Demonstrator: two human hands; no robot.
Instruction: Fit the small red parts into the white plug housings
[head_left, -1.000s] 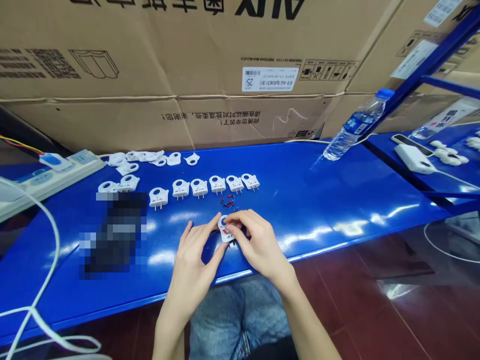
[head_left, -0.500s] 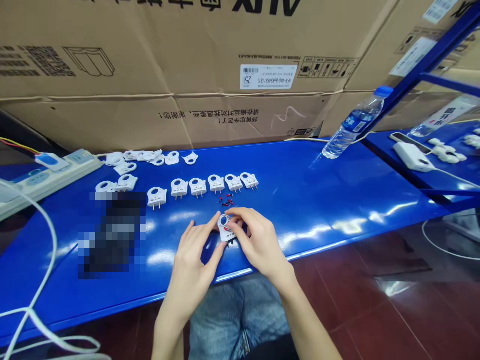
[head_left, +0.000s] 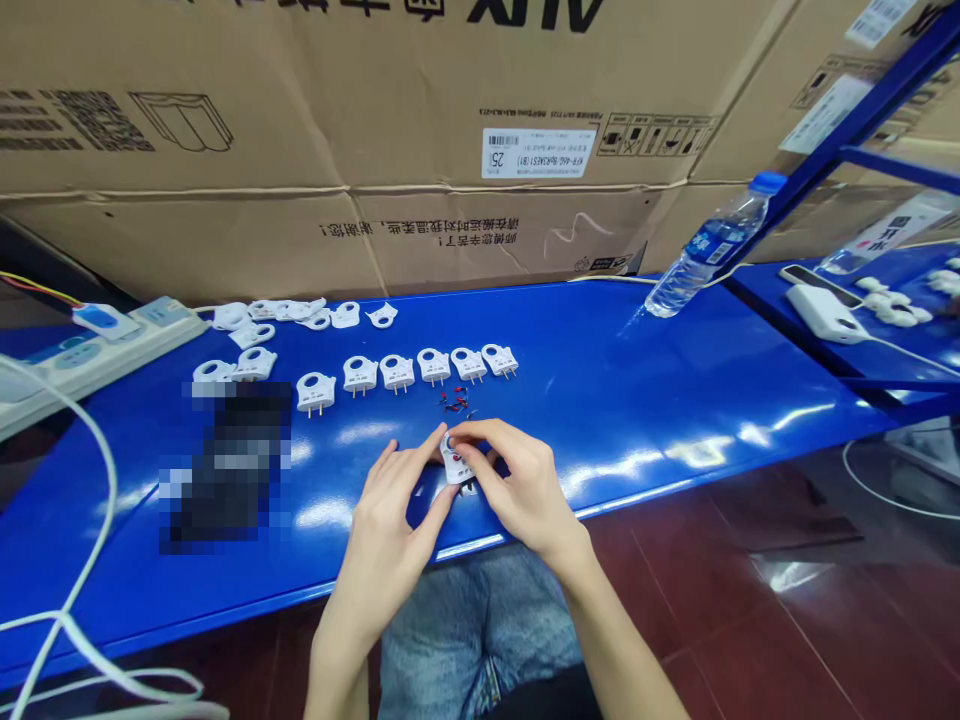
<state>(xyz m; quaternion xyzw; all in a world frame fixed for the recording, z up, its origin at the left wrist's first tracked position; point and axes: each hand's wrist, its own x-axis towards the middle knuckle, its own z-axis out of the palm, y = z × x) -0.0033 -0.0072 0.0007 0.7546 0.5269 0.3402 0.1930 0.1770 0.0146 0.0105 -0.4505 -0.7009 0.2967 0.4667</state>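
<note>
A small white plug housing [head_left: 454,470] with a ring-shaped top stands near the front edge of the table, its dark-looking pins toward me. My left hand [head_left: 397,510] grips its left side between thumb and forefinger. Over the top and face of the housing, the fingertips of my right hand [head_left: 514,475] are closed, thumb beside a small red part [head_left: 457,457]. The fingers partly hide that part. Just beyond lie several tiny red-and-black pieces [head_left: 454,400]. Behind them, similar white plugs [head_left: 397,373] stand in a row with their metal pins facing me.
More white shells [head_left: 285,311] lie in a heap at the back, near a power strip [head_left: 97,350]. A pixelated dark object [head_left: 229,470] lies at left. Behind the blue table [head_left: 637,400] rises a large carton [head_left: 420,110]. A water bottle [head_left: 712,245] leans against the blue frame at right.
Both hands and the plug housing have shifted very slightly to the right. The fingers of my right hand now cover more of the ring.
</note>
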